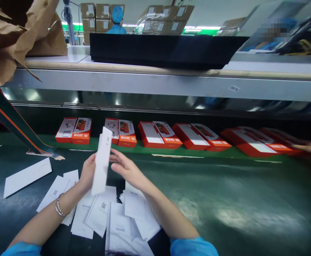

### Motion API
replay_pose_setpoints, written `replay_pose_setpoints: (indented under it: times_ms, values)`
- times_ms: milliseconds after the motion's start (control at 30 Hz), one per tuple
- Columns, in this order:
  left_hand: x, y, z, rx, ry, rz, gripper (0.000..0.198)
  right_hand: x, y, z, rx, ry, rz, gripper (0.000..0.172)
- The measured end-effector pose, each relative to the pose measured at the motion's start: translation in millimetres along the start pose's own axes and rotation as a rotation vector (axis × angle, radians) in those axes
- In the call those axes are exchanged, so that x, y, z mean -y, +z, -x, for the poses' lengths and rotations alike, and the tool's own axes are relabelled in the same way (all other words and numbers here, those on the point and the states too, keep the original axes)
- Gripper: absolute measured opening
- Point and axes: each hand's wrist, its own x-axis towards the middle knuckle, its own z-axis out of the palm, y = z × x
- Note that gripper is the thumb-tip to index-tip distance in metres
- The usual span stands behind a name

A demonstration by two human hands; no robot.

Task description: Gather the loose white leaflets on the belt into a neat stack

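Left hand (88, 172) is clasping a slim, oblong white card piece (101, 163) nearly upright above white printed paper leaflets (102, 209); right hand (128, 170), fingers parted, is hovering alongside, contact unclear. It's seeming light, stiff, creasable, best gripped by its long edges.

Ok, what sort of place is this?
Probably a factory packing line: a row of red-and-white cardboard boxes, stacked brown cardboard cartons and a person's round blue cap beyond.

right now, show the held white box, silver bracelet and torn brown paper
Held white box (103, 160), head view, broad face
Silver bracelet (57, 207), head view, band
Torn brown paper (36, 28), head view, crumpled side
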Motion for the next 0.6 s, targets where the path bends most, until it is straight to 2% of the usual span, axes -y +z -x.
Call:
replay_pose_setpoints:
  times_ms: [67,133,267,333,433,600]
  values:
    - [1.1,0.2,1.6,-0.031,0.071,-0.068,0.046,-8.9,5.7,-4.3,0.016,0.011,-0.132,0.060]
    - [0.1,0.3,4.2,-0.039,0.124,-0.139,0.040,-14.5,7.2,-6.9,-0.083,-0.028,-0.131,0.058]
    - [-4.8,3.4,15.0,-0.010,0.171,-0.242,0.039,-15.9,6.3,-8.5,-0.237,-0.154,0.121,0.071]
    - [-6.4,6.6,22.7,-0.008,0.206,-0.330,0.039,-14.2,8.0,-8.0,-0.295,-0.136,0.264,0.082]
    - [-6.1,10.3,32.6,0.007,0.223,-0.403,0.041,-14.1,10.8,-7.0,-0.322,-0.060,0.322,0.095]
    - [-4.2,9.8,34.8,0.067,0.229,-0.359,0.043,-21.1,7.1,-7.5,-0.314,-0.168,0.183,0.093]
